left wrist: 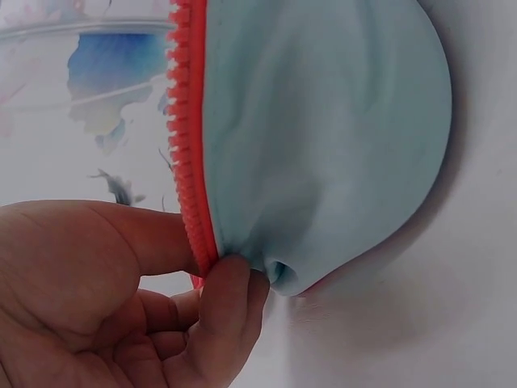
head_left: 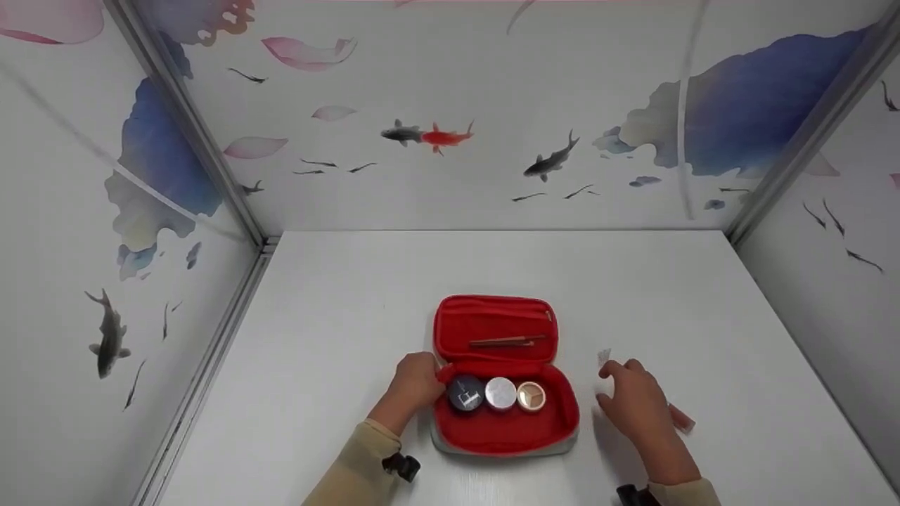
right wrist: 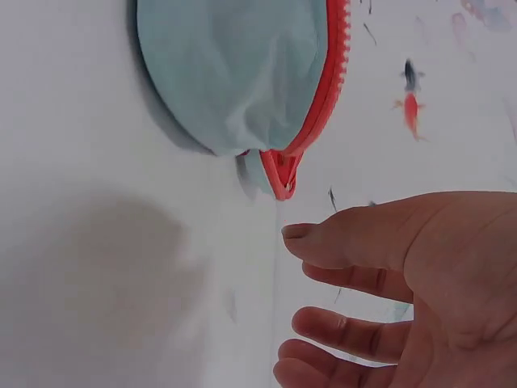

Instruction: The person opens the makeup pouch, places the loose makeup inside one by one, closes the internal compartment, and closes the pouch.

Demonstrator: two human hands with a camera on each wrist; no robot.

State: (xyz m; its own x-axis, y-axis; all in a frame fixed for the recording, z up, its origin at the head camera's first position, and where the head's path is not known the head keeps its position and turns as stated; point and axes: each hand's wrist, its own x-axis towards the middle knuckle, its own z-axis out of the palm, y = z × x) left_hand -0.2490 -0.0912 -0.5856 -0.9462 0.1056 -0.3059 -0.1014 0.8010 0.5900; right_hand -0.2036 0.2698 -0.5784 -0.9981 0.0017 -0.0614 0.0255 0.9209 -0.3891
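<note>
An unzipped makeup bag [head_left: 506, 439], pale blue-grey outside with a red lining, lies with its lid [head_left: 457, 327] folded back. Inside sit a dark round jar [head_left: 465, 393], a silver-lidded jar [head_left: 500, 394] and a small round palette [head_left: 531, 397] with a pale rim. Two thin brushes [head_left: 503, 343] rest in the lid. My left hand [head_left: 415, 383] pinches the bag's zipper edge at its left back corner, fabric bunched between thumb and finger in the left wrist view. To the right of the bag, my right hand [head_left: 640, 404] hovers with fingers apart, holding nothing.
A small see-through piece [head_left: 604, 356] lies just beyond the right fingertips. Partly hidden by the right hand, a pinkish stick-shaped item [head_left: 680, 418] lies on the white table [head_left: 337, 281]. Printed walls [head_left: 485, 84] with metal corner posts enclose the table.
</note>
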